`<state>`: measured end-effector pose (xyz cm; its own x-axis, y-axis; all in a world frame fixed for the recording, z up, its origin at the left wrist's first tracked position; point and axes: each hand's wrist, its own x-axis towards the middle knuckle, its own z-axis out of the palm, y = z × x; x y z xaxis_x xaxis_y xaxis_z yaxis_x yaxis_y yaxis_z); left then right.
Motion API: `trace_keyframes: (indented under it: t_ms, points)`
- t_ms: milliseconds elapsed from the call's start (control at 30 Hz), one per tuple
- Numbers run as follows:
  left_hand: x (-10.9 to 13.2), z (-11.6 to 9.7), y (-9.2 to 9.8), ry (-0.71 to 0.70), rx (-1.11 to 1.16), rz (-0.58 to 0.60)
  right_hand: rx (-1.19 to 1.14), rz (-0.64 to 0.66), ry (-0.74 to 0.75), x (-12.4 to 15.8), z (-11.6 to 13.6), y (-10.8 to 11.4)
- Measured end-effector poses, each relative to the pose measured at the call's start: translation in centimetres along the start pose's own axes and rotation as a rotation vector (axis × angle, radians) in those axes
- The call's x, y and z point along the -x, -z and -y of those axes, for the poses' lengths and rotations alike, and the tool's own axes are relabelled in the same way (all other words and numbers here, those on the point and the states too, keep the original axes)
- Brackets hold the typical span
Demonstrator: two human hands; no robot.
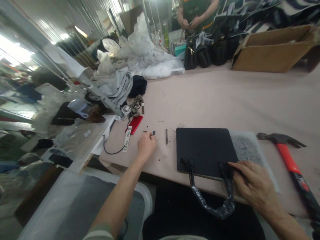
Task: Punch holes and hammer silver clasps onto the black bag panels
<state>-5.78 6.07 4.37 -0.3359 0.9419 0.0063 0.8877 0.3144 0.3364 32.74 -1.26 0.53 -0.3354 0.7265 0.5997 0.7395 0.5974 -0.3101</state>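
A flat black bag panel (205,146) lies near the table's front edge, its plastic-wrapped handle (212,211) hanging over that edge. My right hand (257,185) is closed at the panel's lower right corner, thumb and fingers pinching the handle's right end where it meets the panel. To the left, my left hand (147,146) rests on the table with curled fingers, a small dark piece (153,133) at its fingertips. Between that hand and the panel lies a thin metal punch-like rod (166,136). Under the panel's right side sits a pale speckled slab (250,150).
A claw hammer (287,156) with a red and black handle lies at right. Left are a red phone-like object (135,125) and a tagged black cord (113,153). Plastic bags (150,56), black handbags (191,53) and a cardboard box (270,53) line the back. Another person (197,16) stands beyond.
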Motion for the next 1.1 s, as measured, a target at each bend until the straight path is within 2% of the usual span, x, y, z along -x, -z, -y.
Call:
trace_keyframes:
  t_ms: [100, 200, 467, 633, 733, 833, 900, 967, 1100]
  points:
    - [-2.5, 0.4, 0.8, 0.081, -0.083, 0.178, -0.01, -0.009, -0.01, -0.2, 0.1, 0.0]
    - [-3.8, 0.1, 0.8, 0.104, -0.119, 0.261, -0.018, -0.004, -0.022, -0.3, 0.2, 0.0]
    - [-4.3, -0.1, 0.7, 0.131, -0.113, 0.39, 0.001, -0.01, -0.045, 0.0, 0.3, -0.5]
    - [-4.1, 0.3, 0.2, 0.17, 0.007, 0.479, -0.003, -0.001, -0.132, 0.5, 0.8, -0.5]
    - [-3.4, 0.2, 0.4, 0.177, 0.157, 0.498, -0.019, 0.004, -0.166, 0.6, 1.1, -0.4]
    - [-1.5, -0.7, 0.9, 0.163, 0.561, 0.464, -0.017, -0.007, -0.176, 0.6, 1.2, -0.4]
    - [0.2, -2.1, 0.8, 0.145, 0.928, 0.437, -0.017, -0.021, -0.177, 0.6, 1.2, -0.5]
    - [2.2, -3.9, 0.3, 0.112, 1.185, 0.42, -0.017, -0.03, -0.174, 0.7, 1.2, -0.5]
    - [5.7, -7.5, -1.7, 0.053, 1.398, 0.444, -0.006, -0.017, -0.17, 0.6, 1.2, -0.3]
